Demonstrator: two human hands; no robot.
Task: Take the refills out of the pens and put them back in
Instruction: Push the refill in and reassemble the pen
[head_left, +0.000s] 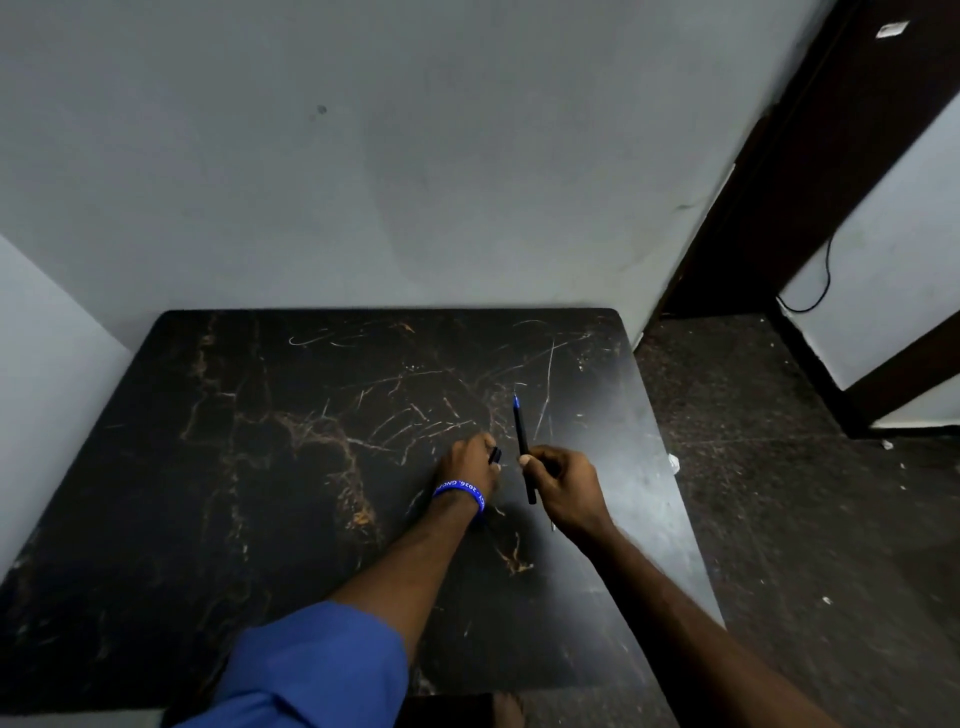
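Observation:
My right hand (563, 483) grips a slim black pen (522, 441) near its middle, held above the dark marble-patterned table (260, 467). The pen's blue tip points away from me and its black lower end sticks out below my fingers. My left hand (470, 462), with a blue wristband at the wrist, is closed on a small dark pen piece (495, 456), perhaps a cap, that pokes out beside my fingers. The two hands are a few centimetres apart. A thin pale refill-like stick (552, 525) lies on the table, mostly hidden under my right wrist.
The table stands against a grey wall (415, 156), in a corner on the left. Its right edge (670, 467) drops to a dark speckled floor. A dark door frame (779, 182) and a hanging black cable (823, 280) are at the far right.

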